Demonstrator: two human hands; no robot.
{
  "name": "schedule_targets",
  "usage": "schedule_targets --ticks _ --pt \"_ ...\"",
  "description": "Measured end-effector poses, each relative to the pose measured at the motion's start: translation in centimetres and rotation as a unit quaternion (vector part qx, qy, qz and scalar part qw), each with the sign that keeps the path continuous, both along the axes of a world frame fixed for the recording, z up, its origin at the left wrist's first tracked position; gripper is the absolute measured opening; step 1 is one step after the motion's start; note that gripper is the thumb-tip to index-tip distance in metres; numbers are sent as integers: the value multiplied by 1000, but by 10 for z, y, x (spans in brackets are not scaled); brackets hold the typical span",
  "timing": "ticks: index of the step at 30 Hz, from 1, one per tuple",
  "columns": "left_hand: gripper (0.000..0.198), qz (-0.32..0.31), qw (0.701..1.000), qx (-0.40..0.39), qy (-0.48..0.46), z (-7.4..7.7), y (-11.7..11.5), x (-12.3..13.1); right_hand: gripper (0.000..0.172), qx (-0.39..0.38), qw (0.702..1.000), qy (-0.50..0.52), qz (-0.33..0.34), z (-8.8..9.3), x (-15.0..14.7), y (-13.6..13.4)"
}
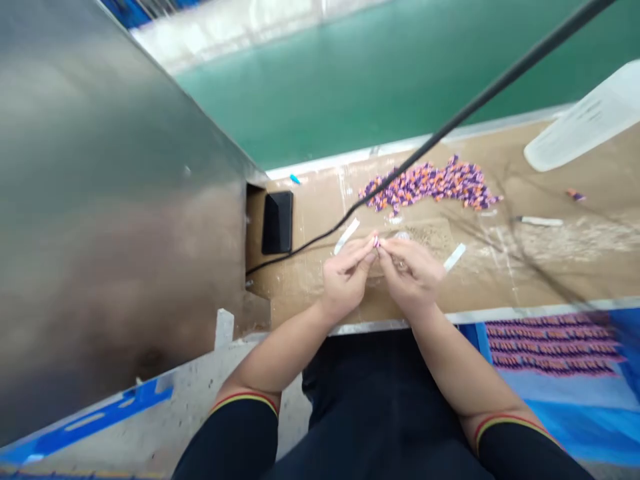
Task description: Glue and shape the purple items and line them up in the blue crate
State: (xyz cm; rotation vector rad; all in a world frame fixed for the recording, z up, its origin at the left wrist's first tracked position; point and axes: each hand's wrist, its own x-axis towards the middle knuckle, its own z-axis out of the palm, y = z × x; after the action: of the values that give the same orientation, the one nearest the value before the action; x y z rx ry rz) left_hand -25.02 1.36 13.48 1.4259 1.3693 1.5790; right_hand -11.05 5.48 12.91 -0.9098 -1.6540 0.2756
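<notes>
My left hand and my right hand meet fingertip to fingertip over the brown worktop. Together they pinch one small purple-and-pink piece between thumbs and forefingers. Behind the hands lies a heap of several small purple and orange pieces. Two white strips lie on the worktop, one strip to the left of my hands and another strip to the right.
A large metal housing fills the left side, with a black box at its foot. A black cable runs diagonally overhead. A white plastic piece lies at far right. A blue bin with rows of purple pieces sits lower right.
</notes>
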Motion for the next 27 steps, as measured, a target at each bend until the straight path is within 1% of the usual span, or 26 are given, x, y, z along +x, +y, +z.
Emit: schedule_targets --ticks 2,4,6,7,9,12,14,15,16,17,19,21,22,23,24,27 --pt "25 -2 1000 15 19 2 -2 -1 16 22 999 21 19 6 -2 0" --pt "30 -10 998 31 48 2 -3 -2 18 37 998 31 43 10 0 2" --pt "38 -15 997 39 66 -2 -4 -4 17 33 998 18 55 12 13 6" --pt "40 -11 997 42 69 -4 -3 -5 14 27 998 4 51 11 26 9" --pt "42 0 997 46 62 -10 -3 -7 11 15 999 -34 27 8 62 21" --pt "42 16 998 36 43 -15 -1 -11 12 5 992 -129 12 -1 138 49" --pt "42 18 999 30 39 -16 0 -13 13 -13 970 -232 64 -6 189 68" --pt "41 20 998 32 42 -16 1 -14 14 -25 958 -272 84 -8 209 75" --pt "40 23 998 35 46 -15 2 -15 16 -45 947 -305 87 -9 225 79" --pt "39 29 997 40 53 -14 2 -15 18 -73 935 -337 77 -9 236 81" --pt "37 46 995 51 67 -12 4 -15 19 -135 904 -403 44 -9 244 79" --pt "39 58 994 61 75 -11 7 -13 20 -173 871 -458 38 -10 241 75" --pt "41 63 993 63 79 -11 9 -12 21 -182 863 -470 45 -11 240 74" --pt "43 65 993 59 83 -11 10 -12 22 -191 861 -469 51 -12 239 72" --pt "46 66 993 52 85 -11 12 -12 26 -194 870 -450 48 -14 240 70" --pt "49 73 993 31 87 -12 15 -12 43 -199 914 -353 29 -19 250 63"
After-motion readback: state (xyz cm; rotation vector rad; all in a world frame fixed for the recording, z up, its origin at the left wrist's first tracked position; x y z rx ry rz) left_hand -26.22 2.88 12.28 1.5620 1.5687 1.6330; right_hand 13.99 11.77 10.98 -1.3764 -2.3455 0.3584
